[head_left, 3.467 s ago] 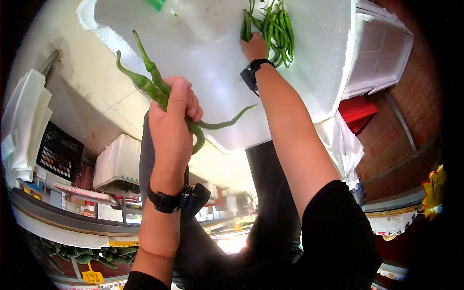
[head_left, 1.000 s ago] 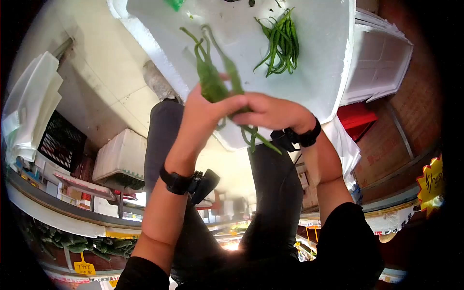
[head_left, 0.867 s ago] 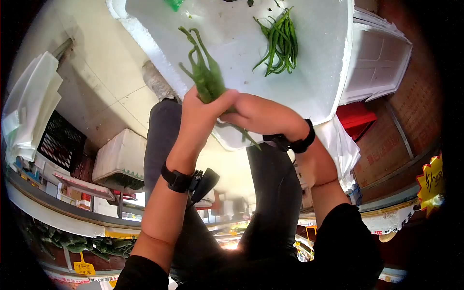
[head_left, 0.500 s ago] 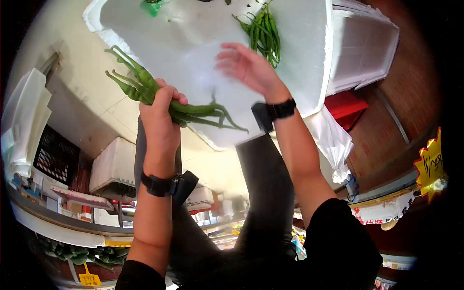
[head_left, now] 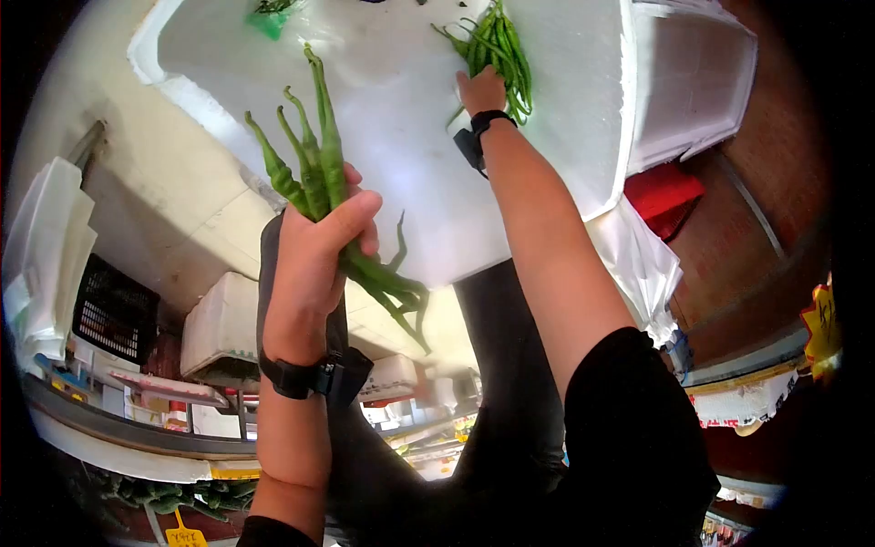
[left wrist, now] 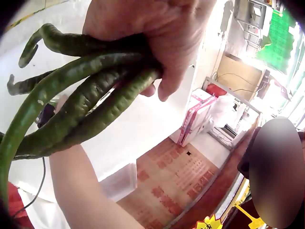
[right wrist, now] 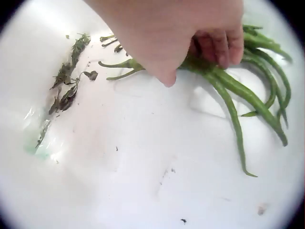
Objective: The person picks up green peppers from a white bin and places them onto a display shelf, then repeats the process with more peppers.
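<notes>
My left hand (head_left: 314, 251) grips a bunch of long green chili peppers (head_left: 313, 178) above the near left edge of the white foam box (head_left: 629, 100). Their stems point up and away, and their thin tips hang out below the hand. In the left wrist view several wrinkled peppers (left wrist: 90, 95) fan out from the fist. At the far right inside the box, my right hand (head_left: 483, 91) is at the pile of green chili peppers (head_left: 503, 50). The right wrist view shows its thumb and curled fingers around peppers (right wrist: 233, 88), stems on one side and tips on the other.
Dried leafy scraps (right wrist: 69, 90) lie on the box floor, beside a bit of green plastic (head_left: 267, 23). Another white foam box (head_left: 688, 87) stands to the right, with a red container (head_left: 663, 196) below. A black crate (head_left: 114, 310) is at the left.
The hands came together at the bunch, then parted. The left hand now holds more peppers than at first. The right hand moved from open above the box to the pile, gripping peppers there.
</notes>
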`<state>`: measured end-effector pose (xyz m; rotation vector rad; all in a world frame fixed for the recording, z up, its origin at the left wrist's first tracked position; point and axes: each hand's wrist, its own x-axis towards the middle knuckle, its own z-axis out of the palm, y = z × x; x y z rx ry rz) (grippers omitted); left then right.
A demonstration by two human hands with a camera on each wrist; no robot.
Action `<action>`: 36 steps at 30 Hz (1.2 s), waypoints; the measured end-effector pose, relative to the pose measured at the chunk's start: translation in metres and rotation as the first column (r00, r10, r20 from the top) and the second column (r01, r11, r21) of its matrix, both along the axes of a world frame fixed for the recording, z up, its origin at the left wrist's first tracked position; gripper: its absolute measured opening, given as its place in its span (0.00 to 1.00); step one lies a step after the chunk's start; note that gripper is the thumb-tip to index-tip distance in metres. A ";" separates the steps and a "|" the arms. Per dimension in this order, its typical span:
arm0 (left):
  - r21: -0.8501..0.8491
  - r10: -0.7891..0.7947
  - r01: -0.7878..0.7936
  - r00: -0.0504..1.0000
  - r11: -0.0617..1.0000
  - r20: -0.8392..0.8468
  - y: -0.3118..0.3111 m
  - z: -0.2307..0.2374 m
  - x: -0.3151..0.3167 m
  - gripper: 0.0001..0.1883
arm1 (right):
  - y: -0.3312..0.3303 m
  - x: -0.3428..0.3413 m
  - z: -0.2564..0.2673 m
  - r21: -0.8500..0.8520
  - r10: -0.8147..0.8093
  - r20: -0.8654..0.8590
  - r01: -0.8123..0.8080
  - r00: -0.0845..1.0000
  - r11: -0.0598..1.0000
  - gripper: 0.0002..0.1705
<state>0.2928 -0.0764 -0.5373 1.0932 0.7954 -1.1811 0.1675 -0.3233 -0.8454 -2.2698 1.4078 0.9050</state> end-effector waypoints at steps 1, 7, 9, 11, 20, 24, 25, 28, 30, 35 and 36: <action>0.029 -0.025 0.025 1.000 0.999 0.007 0.000 0.000 0.000 0.19 | 0.002 -0.001 -0.010 -0.084 0.007 0.055 -0.002 0.998 0.996 0.31; 0.010 -0.014 0.014 1.000 1.000 0.018 -0.002 0.002 -0.002 0.17 | 0.000 -0.003 -0.004 0.038 -0.047 0.374 0.035 0.926 0.999 0.18; 0.038 -0.010 0.009 1.000 0.999 0.006 -0.005 0.003 -0.001 0.17 | 0.004 -0.005 0.003 0.093 -0.096 0.456 0.060 0.885 0.994 0.17; 0.087 0.012 -0.013 1.000 0.996 0.008 -0.006 0.002 0.000 0.16 | 0.009 -0.008 0.017 0.139 -0.087 0.498 0.020 0.863 0.990 0.19; 0.261 0.205 -0.226 0.973 0.939 0.104 -0.003 -0.011 0.003 0.16 | 0.053 0.039 0.188 0.724 -0.271 0.417 -0.137 0.868 0.676 0.11; 0.133 0.185 -0.198 0.977 0.971 0.108 -0.003 -0.010 -0.002 0.19 | 0.079 0.059 0.277 0.779 -0.080 0.401 -0.293 0.913 0.555 0.20; 0.120 0.171 -0.182 0.981 0.976 0.095 -0.003 -0.011 -0.003 0.20 | 0.088 0.054 0.285 0.751 -0.074 0.458 -0.341 0.886 0.565 0.24; 0.010 0.186 -0.190 0.967 0.982 0.172 -0.004 -0.016 -0.009 0.30 | 0.100 0.050 0.288 0.727 -0.037 0.495 -0.390 0.868 0.565 0.30; 0.016 0.158 -0.166 0.963 0.986 0.218 -0.007 -0.014 -0.009 0.34 | 0.100 0.055 0.294 0.716 0.073 0.461 -0.419 0.885 0.559 0.32; 0.166 -0.018 -0.013 0.983 0.986 0.184 -0.007 -0.010 -0.003 0.31 | 0.095 0.059 0.308 0.691 0.159 0.533 -0.536 0.831 0.484 0.22; 0.178 -0.001 -0.031 0.984 0.983 0.178 -0.006 -0.010 -0.003 0.31 | 0.093 0.059 0.310 0.687 0.167 0.551 -0.558 0.817 0.464 0.22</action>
